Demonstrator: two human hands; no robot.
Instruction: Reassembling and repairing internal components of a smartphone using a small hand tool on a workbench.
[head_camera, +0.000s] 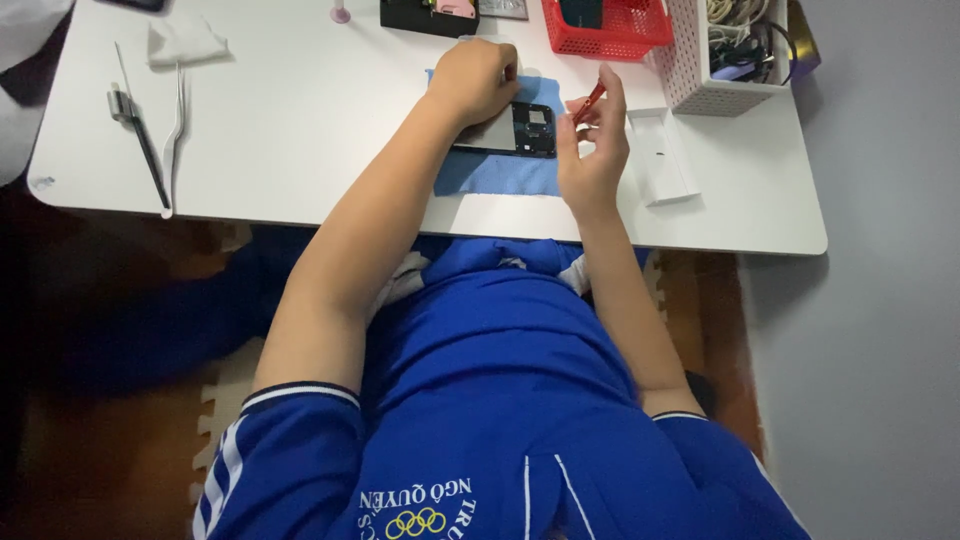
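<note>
Opened phone (518, 128) lying flat on a blue cloth (495, 172) near the far edge of the white desk (300, 130), back cover off and dark inner frame exposed. Left hand (474, 80) curled down over the phone's far end, pressing it to the cloth; fingers closed around the edge, nothing else in its grip. Right hand (592, 150) just beside the phone's right side, fingertips pinched on a small red tool (590, 100), tip angled toward the camera end of the frame.

Risks, judged from this:
- Tool tip slipping off a small part and scratching the board or camera glass, given the thin pinch and the steep angle.
- Phone skating on the cloth under a sideways push, should the left hand ease its pressure.
- Tiny screws or parts, too small to make out here, rolling off the cloth and over the near desk edge onto the floor.
- White tray (662, 155) sitting close by the right wrist: easy to knock with an elbow move.
- Red basket (607, 28) and white basket (722, 50) crowded just behind: little room for withdrawing the tool cleanly.
- Tweezers (176, 130) well apart at the left, a long reach across.
</note>
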